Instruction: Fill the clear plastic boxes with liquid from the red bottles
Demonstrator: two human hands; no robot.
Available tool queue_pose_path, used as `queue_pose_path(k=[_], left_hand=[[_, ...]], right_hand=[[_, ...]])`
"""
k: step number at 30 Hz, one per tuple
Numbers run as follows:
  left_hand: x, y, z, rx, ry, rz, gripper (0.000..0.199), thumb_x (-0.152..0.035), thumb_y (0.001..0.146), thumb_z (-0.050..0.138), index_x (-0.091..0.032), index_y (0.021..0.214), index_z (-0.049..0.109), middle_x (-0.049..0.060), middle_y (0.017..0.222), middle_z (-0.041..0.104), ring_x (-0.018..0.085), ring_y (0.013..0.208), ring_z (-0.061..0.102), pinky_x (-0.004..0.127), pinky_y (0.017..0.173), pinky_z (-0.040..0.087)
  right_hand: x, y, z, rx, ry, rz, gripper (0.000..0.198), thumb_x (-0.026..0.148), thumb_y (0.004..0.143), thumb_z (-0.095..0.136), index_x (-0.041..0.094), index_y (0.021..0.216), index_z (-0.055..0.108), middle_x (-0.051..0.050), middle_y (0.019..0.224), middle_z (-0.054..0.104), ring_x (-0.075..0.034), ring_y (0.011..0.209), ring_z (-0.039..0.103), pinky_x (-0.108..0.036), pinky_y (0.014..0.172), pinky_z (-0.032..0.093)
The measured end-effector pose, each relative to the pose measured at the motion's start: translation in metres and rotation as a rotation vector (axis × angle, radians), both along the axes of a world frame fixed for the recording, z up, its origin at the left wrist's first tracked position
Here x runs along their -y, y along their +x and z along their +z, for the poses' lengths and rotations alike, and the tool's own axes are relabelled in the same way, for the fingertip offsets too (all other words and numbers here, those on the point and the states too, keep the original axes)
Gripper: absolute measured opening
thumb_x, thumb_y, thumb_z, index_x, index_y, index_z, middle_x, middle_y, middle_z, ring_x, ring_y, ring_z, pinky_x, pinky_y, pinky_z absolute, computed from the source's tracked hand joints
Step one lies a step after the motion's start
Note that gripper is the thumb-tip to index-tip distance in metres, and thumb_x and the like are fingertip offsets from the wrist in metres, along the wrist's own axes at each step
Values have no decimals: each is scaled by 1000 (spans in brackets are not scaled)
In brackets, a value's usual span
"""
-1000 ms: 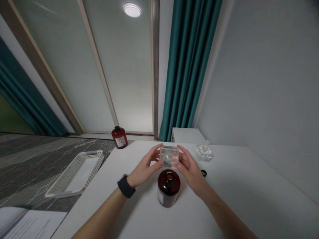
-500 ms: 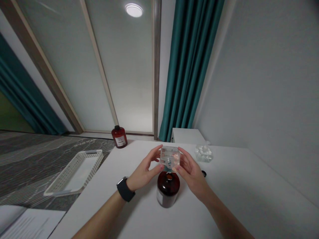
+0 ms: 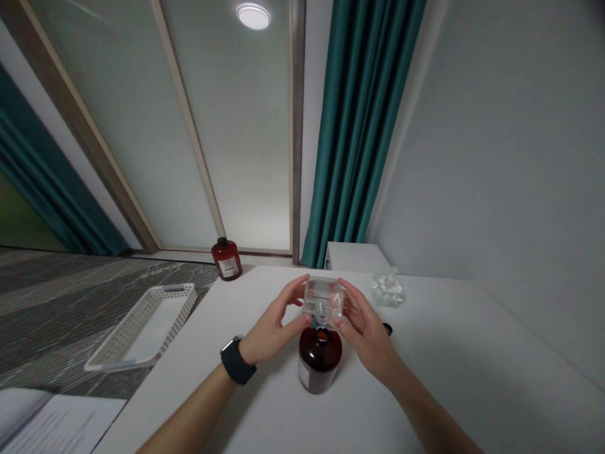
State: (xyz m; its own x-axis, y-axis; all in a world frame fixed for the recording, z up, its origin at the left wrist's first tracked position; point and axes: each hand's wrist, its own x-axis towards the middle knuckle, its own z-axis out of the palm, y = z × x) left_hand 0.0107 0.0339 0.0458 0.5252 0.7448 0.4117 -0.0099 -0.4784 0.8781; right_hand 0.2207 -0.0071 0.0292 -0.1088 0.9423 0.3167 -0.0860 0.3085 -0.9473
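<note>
Between them, my left hand (image 3: 278, 315) and my right hand (image 3: 365, 325) grip a small square clear glass bottle (image 3: 323, 295) by its sides. Its round neck appears to show at the lower part, facing toward me; whether liquid is inside I cannot tell. Right below it, a large dark red-brown bottle (image 3: 320, 358) stands upright on the white table with its mouth uncapped. The glass sits over or just behind that mouth; whether they touch is unclear. A small black cap (image 3: 388, 329) lies beside my right hand, partly hidden by it.
Another red-brown bottle (image 3: 227, 260) with a black cap stands at the table's far left corner. Crumpled clear plastic (image 3: 387, 290) lies at the back right. Left of the table are a white basket (image 3: 106, 360) and an open booklet (image 3: 70, 419). A white cabinet (image 3: 357, 255) stands behind.
The glass bottle has tilted very slightly in my hands, and the view has shifted a little. Both hands keep their hold in nearly the same place.
</note>
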Motion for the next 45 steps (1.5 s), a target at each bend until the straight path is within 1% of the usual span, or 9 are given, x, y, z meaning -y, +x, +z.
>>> queue_pose_path(k=[18, 27, 29, 33, 35, 37, 40, 42, 45], left_hand=[[0, 0, -1, 2, -8, 3, 63, -41, 95, 61, -25, 150, 34, 14, 148, 47, 31, 130, 48, 45, 108, 38], [-3, 7, -3, 8, -162, -7, 63, -51, 94, 58, -22, 146, 35, 15, 139, 53, 30, 122, 55, 45, 103, 43], [-2, 5, -3, 2, -150, 73, 60, -51, 95, 54, -21, 144, 35, 16, 135, 53, 29, 119, 56, 46, 102, 43], [12, -9, -14, 6, 19, 383, 38, -46, 97, 48, -19, 123, 46, 12, 114, 58, 27, 109, 57, 46, 97, 44], [25, -16, -26, -85, 51, 374, 33, -44, 92, 53, -19, 114, 50, 11, 111, 58, 28, 107, 57, 47, 96, 44], [39, -18, -39, -204, 19, 283, 53, -44, 81, 67, -19, 123, 47, 13, 121, 58, 32, 115, 55, 51, 100, 43], [55, -9, -53, -332, -48, 286, 91, -38, 64, 83, -18, 140, 35, 17, 136, 52, 36, 124, 51, 55, 107, 38], [60, 0, -55, -370, -63, 298, 91, -36, 65, 84, -18, 141, 36, 18, 138, 52, 36, 125, 51, 54, 107, 40], [60, 10, -51, -335, -24, 268, 71, -33, 74, 77, -20, 136, 44, 13, 129, 59, 31, 116, 58, 47, 101, 47]], right_hand=[[0, 1, 0, -19, -27, 1, 61, 39, 88, 67, 29, 142, 42, -9, 143, 55, -25, 131, 54, -44, 111, 44], [-3, -4, 7, -88, -185, -49, 56, 43, 80, 73, 29, 129, 49, -7, 117, 67, -23, 101, 67, -37, 84, 57], [-3, -5, 8, -105, -204, -106, 53, 41, 76, 75, 29, 122, 51, -4, 109, 68, -21, 95, 67, -35, 82, 56], [-3, -5, 6, -118, -221, -217, 52, 37, 70, 79, 29, 113, 51, 0, 100, 66, -19, 89, 66, -32, 79, 55], [-3, -5, 4, -137, -220, -252, 53, 39, 69, 79, 29, 111, 50, 1, 97, 65, -18, 87, 65, -33, 77, 55], [-3, -4, 2, -156, -217, -288, 53, 41, 69, 79, 29, 112, 50, 1, 96, 65, -19, 86, 66, -34, 77, 55], [-5, -3, -1, -145, -204, -326, 56, 43, 71, 78, 28, 117, 50, 0, 96, 67, -20, 88, 66, -36, 78, 55], [-6, -3, -2, -119, -191, -334, 57, 43, 71, 77, 27, 121, 52, -2, 98, 69, -22, 90, 67, -37, 81, 54], [-6, -2, -4, -106, -174, -349, 59, 43, 72, 77, 26, 123, 54, -4, 99, 71, -23, 91, 67, -38, 84, 53]])
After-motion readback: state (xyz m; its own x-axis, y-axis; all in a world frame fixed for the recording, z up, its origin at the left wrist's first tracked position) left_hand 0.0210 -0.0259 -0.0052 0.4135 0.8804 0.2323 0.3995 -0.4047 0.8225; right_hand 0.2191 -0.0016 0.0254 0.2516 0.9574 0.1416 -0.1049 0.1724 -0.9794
